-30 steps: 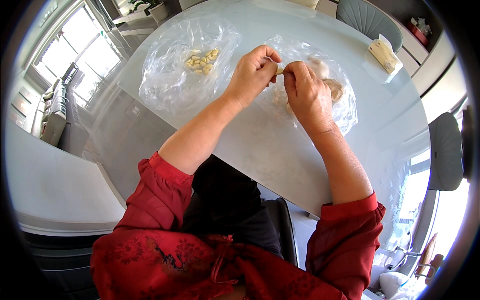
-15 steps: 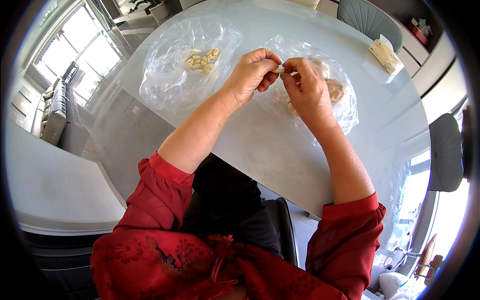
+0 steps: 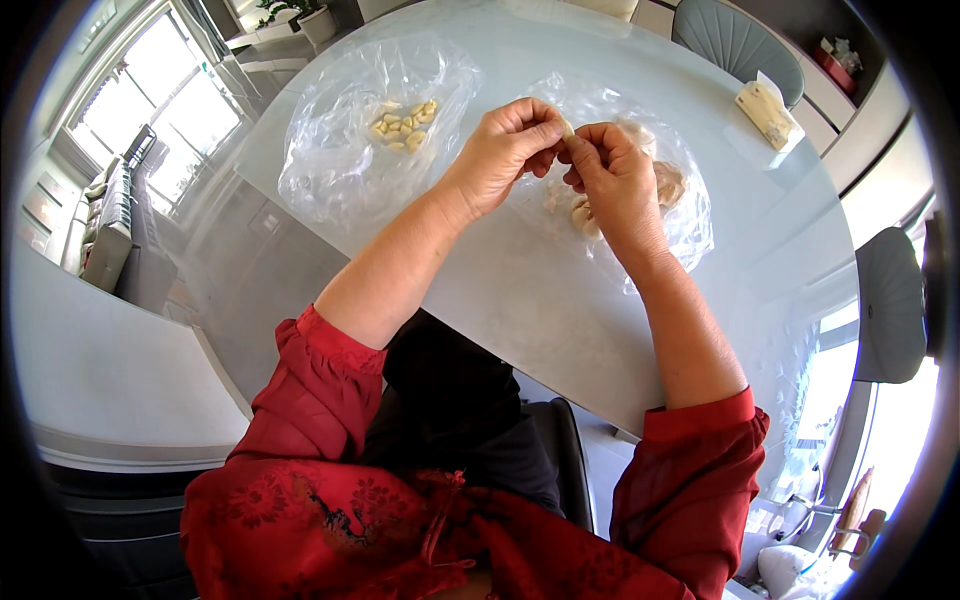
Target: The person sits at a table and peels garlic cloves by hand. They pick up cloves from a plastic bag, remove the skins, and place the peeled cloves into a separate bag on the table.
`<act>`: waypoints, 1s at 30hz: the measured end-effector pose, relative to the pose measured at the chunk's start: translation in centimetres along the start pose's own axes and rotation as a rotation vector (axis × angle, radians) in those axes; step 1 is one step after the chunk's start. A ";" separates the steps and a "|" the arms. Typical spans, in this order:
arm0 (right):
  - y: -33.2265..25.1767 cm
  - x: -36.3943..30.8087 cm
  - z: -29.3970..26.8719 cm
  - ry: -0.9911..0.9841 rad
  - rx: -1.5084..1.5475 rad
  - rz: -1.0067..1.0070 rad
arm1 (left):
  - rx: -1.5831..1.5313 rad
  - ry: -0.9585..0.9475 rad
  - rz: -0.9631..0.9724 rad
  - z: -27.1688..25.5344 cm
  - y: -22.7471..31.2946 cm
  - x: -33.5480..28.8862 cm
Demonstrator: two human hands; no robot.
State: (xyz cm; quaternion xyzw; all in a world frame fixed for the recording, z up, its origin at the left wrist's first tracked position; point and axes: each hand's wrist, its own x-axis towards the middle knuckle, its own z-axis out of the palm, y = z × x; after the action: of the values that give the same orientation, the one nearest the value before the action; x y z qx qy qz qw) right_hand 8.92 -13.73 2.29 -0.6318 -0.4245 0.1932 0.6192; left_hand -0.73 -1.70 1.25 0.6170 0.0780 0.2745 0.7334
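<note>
My left hand (image 3: 503, 148) and my right hand (image 3: 612, 178) meet fingertip to fingertip over a clear plastic bag (image 3: 690, 215) on the round glass table (image 3: 520, 300). Both pinch one small pale garlic clove (image 3: 567, 127) between thumb and fingers. Under my right hand the bag holds unpeeled garlic pieces and papery skins (image 3: 668, 182). A second clear plastic bag (image 3: 330, 165) lies to the left with several peeled yellowish cloves (image 3: 402, 124) on it.
A tissue box (image 3: 764, 110) stands near the table's far right edge. Grey chairs sit at the far side (image 3: 740, 45) and at the right (image 3: 890, 305). A sofa (image 3: 105, 225) and bright windows lie to the left.
Both hands stay together over the right bag; the fingers have shifted slightly around the clove, and the hands sit a little higher and closer together.
</note>
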 end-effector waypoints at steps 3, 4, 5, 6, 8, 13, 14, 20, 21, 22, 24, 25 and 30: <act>0.1 -0.1 0.0 0.004 -0.036 -0.036 | -0.018 0.018 -0.005 0.1 0.2 0.0; 0.2 -0.1 0.0 0.008 -0.043 -0.049 | -0.032 0.020 -0.009 0.2 0.3 0.0; 0.3 0.0 0.0 0.015 -0.074 -0.059 | -0.042 0.029 -0.014 0.2 0.3 -0.1; 0.4 0.0 0.1 0.022 -0.105 -0.069 | -0.052 0.037 -0.020 0.3 0.3 -0.1; 0.8 0.1 0.1 0.040 -0.183 -0.122 | -0.065 0.044 -0.031 0.3 0.2 -0.1; 2.1 0.3 -0.1 0.114 -0.454 -0.416 | -0.108 0.055 -0.084 0.3 0.0 0.0; 2.0 0.3 0.0 0.122 -0.478 -0.419 | -0.116 0.053 -0.096 0.2 -0.1 0.0; 2.1 0.1 0.1 0.185 -0.586 -0.469 | -0.135 0.048 -0.136 0.3 -0.4 0.0; 2.1 0.1 0.1 0.188 -0.577 -0.467 | -0.140 0.056 -0.131 0.4 -0.5 -0.1; 2.1 0.1 0.1 0.190 -0.568 -0.465 | -0.144 0.064 -0.126 0.4 -0.5 -0.1; 1.8 0.1 0.1 0.179 -0.505 -0.434 | -0.147 0.063 -0.125 0.5 -0.3 -0.2; 1.6 0.0 0.1 0.173 -0.473 -0.419 | -0.148 0.063 -0.124 0.5 -0.2 -0.2; 1.6 0.3 -0.1 0.119 -0.232 -0.236 | -0.158 -0.046 -0.090 0.1 0.0 0.0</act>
State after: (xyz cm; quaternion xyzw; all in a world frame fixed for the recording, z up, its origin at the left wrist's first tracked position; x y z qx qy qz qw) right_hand 9.65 -13.37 0.92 -0.6553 -0.4777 0.0313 0.5843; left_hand -0.70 -1.78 1.32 0.5594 0.0667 0.2322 0.7929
